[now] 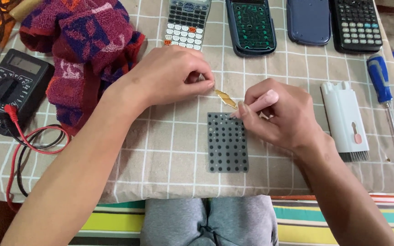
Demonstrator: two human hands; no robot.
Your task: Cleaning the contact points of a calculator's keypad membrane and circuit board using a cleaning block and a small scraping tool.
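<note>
Left hand (169, 75) and right hand (274, 114) both pinch what looks like a thin gold flex strip (225, 98) above the grey perforated rubber keypad mat (227, 142); grip lightly, avoid creasing.

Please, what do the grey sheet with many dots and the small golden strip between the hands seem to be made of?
The grey sheet looks like soft matte rubber or silicone: it lies flat and dull, with rows of dark round dots. The golden strip looks like thin flexible film or foil, since it shines yellow; the left hand and right hand each touch it. Neither material is certain.
</note>
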